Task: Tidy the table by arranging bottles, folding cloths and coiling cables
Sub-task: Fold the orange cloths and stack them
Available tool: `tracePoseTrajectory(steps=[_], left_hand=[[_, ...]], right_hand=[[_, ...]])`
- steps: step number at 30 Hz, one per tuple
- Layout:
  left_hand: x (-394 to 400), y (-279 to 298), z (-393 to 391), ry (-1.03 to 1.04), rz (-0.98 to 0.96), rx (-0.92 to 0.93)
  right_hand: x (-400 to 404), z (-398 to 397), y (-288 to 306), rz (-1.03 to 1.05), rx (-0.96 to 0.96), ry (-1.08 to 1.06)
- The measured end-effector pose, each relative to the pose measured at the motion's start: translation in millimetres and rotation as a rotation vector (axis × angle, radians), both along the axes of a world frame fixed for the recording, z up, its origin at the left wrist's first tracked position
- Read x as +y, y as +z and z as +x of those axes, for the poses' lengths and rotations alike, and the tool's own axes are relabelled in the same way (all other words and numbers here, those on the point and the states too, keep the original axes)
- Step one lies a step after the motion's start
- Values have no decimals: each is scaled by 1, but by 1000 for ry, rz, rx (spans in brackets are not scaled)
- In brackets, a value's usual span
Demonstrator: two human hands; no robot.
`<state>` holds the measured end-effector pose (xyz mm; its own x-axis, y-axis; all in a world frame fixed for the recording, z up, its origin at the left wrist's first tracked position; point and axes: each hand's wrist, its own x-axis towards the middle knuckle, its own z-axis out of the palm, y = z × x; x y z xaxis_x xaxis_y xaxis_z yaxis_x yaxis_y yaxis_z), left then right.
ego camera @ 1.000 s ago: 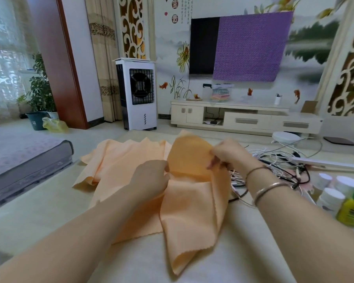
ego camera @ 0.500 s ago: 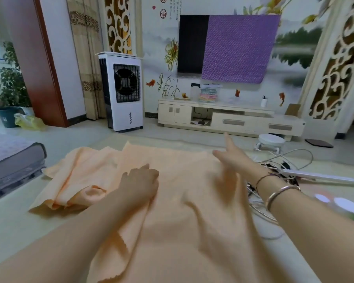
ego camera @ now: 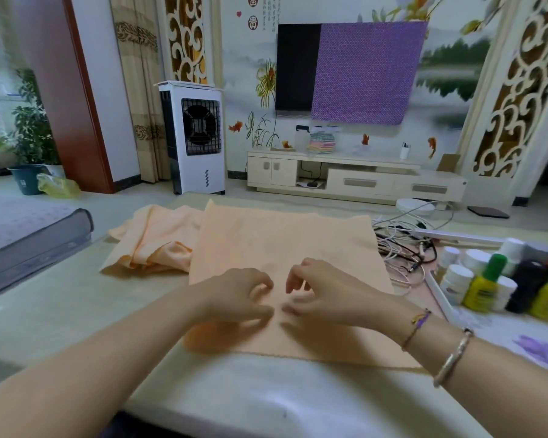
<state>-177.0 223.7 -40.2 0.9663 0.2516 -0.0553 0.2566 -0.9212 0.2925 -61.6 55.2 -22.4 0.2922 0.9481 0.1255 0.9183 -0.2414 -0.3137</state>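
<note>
An orange cloth [ego camera: 285, 241] lies spread flat on the pale table [ego camera: 61, 311] in front of me. My left hand [ego camera: 234, 295] and my right hand [ego camera: 326, 292] hover side by side over its near middle, fingers loosely curled, fingertips at the fabric, gripping nothing that I can see. A second orange cloth [ego camera: 152, 245] sits crumpled to the left, partly under the flat one. A tangle of white and black cables [ego camera: 402, 245] lies to the right of the cloth. Several bottles [ego camera: 484, 286], white-capped and yellow-green, stand at the right.
The bottles stand in a white tray [ego camera: 436, 289] at the table's right edge. A white bar [ego camera: 455, 237] lies behind the cables. A grey mattress [ego camera: 29, 235] sits left of the table. A fan unit and TV cabinet stand far behind.
The cloth I held up a second ago now lies flat on the table. Both hands have drawn back from its far part to its near middle and come together.
</note>
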Motion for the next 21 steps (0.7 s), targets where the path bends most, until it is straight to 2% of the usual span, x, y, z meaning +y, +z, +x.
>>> tracePoseTrajectory(steps=[5,11,16,21], left_hand=[[-11,-9,-14,83,211,-85],[3,27,-44,309,477,-159],[22,39,-86,600,549,-11],[28,21,-113,696,533,150]], right_hand=[[-22,-32,-8,-186,-67,64],[-33,-44,-2,-218,-184,44],[-34,-45,-4,-213,-168,16],[-34,-53,0,-232,-196,-8]])
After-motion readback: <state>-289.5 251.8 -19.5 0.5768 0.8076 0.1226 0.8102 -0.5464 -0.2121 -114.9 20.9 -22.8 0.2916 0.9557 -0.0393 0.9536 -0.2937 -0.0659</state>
